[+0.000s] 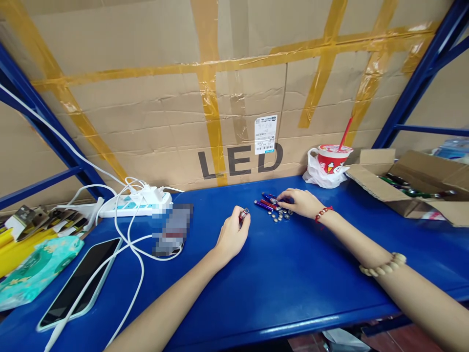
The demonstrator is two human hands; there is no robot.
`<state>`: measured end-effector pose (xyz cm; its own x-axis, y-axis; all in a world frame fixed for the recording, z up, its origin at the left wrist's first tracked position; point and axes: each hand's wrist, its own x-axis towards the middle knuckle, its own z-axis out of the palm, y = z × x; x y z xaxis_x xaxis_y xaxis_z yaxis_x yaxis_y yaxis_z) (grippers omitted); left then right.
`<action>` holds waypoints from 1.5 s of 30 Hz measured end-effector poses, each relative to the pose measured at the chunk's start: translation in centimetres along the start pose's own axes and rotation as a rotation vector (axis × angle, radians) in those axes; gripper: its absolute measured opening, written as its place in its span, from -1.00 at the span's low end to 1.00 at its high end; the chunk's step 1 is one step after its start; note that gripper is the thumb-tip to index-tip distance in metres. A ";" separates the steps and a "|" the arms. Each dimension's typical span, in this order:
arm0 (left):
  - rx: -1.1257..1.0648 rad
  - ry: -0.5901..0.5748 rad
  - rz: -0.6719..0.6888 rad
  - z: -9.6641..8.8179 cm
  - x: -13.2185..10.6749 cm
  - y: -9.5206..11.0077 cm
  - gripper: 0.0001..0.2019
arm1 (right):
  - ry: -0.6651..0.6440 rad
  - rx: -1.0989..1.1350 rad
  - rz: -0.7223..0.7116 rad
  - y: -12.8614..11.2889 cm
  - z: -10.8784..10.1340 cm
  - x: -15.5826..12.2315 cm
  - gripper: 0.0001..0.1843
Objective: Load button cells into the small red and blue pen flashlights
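My left hand is closed around a small red tube with a silver end, which sticks up between thumb and forefinger. To its right, my right hand reaches down over a small pile, fingers bent and drawn together. What its fingertips pinch, if anything, is hidden. Purple and red small metal tubes lie by those fingertips, with a blue tube just behind. Several small round silver discs, like button cells, are scattered in front of the tubes on the blue tabletop.
At the right stand a red cup with a straw in a plastic bag and an open cardboard box of tubes. A power strip, white cables and a phone occupy the left. A large carton closes off the back.
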<state>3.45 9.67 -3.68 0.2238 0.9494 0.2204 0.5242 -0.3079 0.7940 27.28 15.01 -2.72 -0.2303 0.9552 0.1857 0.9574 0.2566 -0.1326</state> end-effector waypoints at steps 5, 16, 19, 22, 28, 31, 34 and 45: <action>-0.004 0.003 -0.005 0.0 0.0 0.0 -0.81 | 0.005 0.018 0.099 -0.3 -0.4 -0.1 -0.78; -0.145 0.023 -0.018 -0.1 0.1 0.1 -0.76 | 0.148 0.154 0.200 -1.1 -1.9 -0.5 -0.81; -0.169 0.029 -0.032 -0.1 0.1 0.1 -0.75 | 0.136 0.104 0.218 -1.0 -1.9 -0.5 -0.80; -0.185 0.027 -0.029 -0.1 0.1 0.1 -0.76 | 0.089 0.030 0.239 -0.2 -1.5 -0.4 -0.81; -0.167 0.024 -0.018 -0.2 0.1 0.1 -0.78 | 0.039 -0.005 0.155 0.4 -0.7 -0.3 -0.73; -0.172 0.023 -0.011 -0.1 0.1 0.1 -0.76 | 0.018 0.009 0.146 0.1 -1.0 -0.3 -0.74; -0.178 0.032 -0.012 0.0 0.2 0.1 -0.74 | -0.003 -0.001 0.211 0.3 -1.5 -0.4 -0.82; -0.188 0.031 -0.015 0.1 0.2 -0.1 -0.74 | -0.132 0.067 0.247 0.3 -1.6 -0.3 -0.85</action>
<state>3.49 9.89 -3.76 0.1905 0.9560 0.2231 0.3636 -0.2798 0.8886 27.93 14.51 -1.23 -0.0164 0.9998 0.0118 0.9747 0.0186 -0.2226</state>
